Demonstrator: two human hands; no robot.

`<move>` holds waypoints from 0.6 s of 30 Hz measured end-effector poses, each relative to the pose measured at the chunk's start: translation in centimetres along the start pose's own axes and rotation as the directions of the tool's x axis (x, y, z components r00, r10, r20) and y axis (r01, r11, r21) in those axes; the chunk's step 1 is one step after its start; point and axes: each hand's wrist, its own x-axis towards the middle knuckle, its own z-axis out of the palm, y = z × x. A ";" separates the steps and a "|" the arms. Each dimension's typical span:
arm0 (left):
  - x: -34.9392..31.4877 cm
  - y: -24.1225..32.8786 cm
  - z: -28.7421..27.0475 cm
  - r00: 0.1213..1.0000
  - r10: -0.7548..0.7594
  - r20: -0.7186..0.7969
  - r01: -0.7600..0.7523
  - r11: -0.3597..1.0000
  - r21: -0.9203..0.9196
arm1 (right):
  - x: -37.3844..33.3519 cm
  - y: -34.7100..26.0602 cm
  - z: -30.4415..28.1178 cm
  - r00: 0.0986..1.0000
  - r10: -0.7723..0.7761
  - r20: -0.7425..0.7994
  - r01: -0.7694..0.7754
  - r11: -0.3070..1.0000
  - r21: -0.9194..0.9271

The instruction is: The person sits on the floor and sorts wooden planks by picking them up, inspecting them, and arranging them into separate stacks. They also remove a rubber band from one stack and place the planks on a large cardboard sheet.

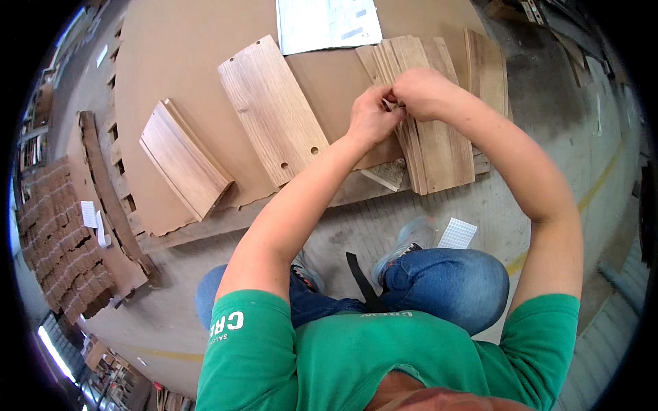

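My left hand (pixel 374 116) and my right hand (pixel 421 93) meet above a fanned stack of wood-grain boards (pixel 439 159). Both are closed, fingertips pinched together around something small and dark that I cannot make out. Left of the hands lies a single wood-grain board (pixel 270 109) with round holes near its ends. Farther left a few similar boards (pixel 184 159) are piled, slightly spread. Another stack of boards (pixel 488 68) stands beyond my right wrist.
Brown cardboard (pixel 178 61) covers the low pallet under the boards. A printed sheet (pixel 329 24) lies at its far side. A white gridded sheet (pixel 458 233) is on the floor by my knee. Torn corrugated cardboard (pixel 58 233) lies at the left.
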 end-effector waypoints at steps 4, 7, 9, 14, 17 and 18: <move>0.3 -0.4 0.3 1.000 0.014 -0.002 -0.014 1.000 -0.003 | -1.6 2.7 3.0 0.949 0.273 -0.155 -0.167 0.855 0.490; 0.5 -0.2 0.4 0.999 -0.043 0.009 0.043 0.999 0.001 | -2.7 3.1 5.4 0.891 0.448 -0.081 -0.145 0.447 0.883; 0.4 -0.2 0.1 1.000 -0.023 0.020 0.022 0.999 0.049 | -2.9 2.8 5.4 0.892 0.448 -0.064 -0.107 0.346 0.932; 0.4 0.2 0.1 0.995 0.100 -0.023 -0.099 0.994 0.035 | -2.5 3.8 5.7 0.899 0.437 -0.003 -0.147 0.309 0.940; 0.7 0.5 0.1 0.953 0.302 0.040 -0.301 0.912 0.278 | -2.4 4.0 5.6 0.911 0.413 -0.007 -0.121 0.285 0.951; 0.8 0.6 0.0 0.925 0.374 0.066 -0.371 0.857 0.358 | -2.3 4.0 5.6 0.918 0.396 -0.003 -0.118 0.281 0.952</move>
